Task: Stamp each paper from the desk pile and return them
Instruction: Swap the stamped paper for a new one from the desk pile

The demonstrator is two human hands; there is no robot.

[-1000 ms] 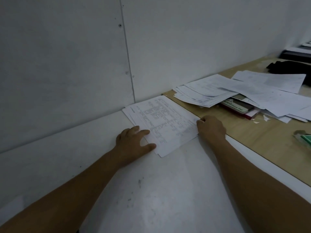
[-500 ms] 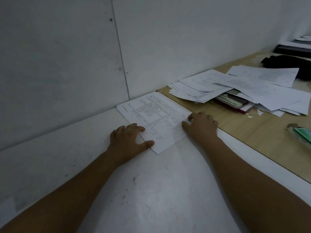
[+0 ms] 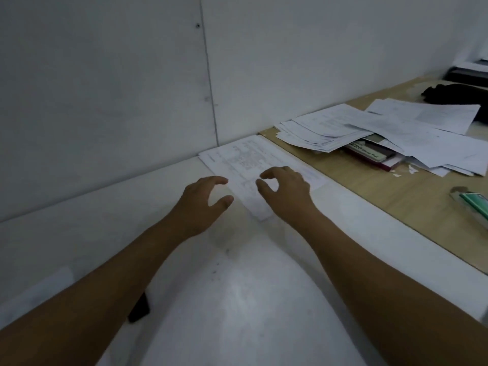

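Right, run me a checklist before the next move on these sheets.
1. Printed sheets lie flat on the white surface: ok.
2. Left hand empty: ok, fingers loosely curled beside the sheets.
3. Right hand empty: ok, it is over the sheets and holds nothing.
4. Stamp pad clear to open: not ok, the desk pile partly covers it.
5. Stamp located: cannot tell; a green object at the right edge is cut off by the frame.
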